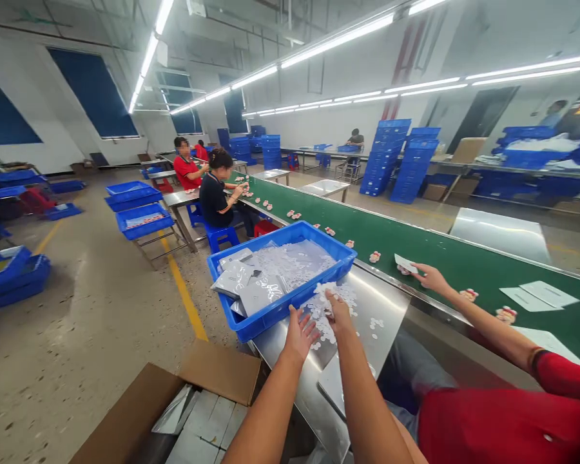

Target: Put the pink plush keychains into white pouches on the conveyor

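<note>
Both hands [319, 322] on white pieces [341, 298], steel table [391, 309], green conveyor [464, 264], factory rm

Through the head camera I saw both of my forearms bare from elbow to wrist. My left hand [299, 335] and right hand [339, 314] wore no gloves, rings or watch. No sleeve of mine came into view, nor any marking.

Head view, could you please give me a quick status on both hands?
Left hand open, flat by blue crate. Right hand in pile of small white pieces, grip unclear. Neighbour's hand reaching over green conveyor belt.
</note>
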The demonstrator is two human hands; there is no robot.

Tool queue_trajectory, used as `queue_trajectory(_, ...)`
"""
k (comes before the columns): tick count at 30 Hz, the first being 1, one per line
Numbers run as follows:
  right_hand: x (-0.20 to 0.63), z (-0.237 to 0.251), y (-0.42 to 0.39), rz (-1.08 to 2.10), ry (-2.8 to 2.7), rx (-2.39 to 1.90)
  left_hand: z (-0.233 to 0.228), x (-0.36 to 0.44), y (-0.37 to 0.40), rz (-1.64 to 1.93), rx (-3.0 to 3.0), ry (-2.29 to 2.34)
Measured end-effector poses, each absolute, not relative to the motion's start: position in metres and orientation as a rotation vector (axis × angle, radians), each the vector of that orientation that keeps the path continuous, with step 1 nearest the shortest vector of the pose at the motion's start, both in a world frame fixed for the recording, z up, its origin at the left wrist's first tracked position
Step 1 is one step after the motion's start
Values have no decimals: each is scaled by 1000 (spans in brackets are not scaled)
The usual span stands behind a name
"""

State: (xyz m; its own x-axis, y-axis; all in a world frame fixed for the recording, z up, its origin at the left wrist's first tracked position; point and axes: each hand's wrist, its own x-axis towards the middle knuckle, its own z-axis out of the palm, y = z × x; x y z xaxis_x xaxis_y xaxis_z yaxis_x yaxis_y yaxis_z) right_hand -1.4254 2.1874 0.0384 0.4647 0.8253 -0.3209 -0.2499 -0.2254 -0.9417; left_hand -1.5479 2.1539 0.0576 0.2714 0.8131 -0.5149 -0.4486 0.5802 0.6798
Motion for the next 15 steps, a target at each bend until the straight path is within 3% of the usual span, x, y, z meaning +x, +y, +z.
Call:
queue_trajectory(7, -1459, 74, 2055, 1109, -637, -1486, 89, -1545, 2112, 1055, 244, 743)
queue_trajectory(15, -1583, 130, 1874, 952, -624, -1379, 148, -1642, 1914, 989, 130, 728)
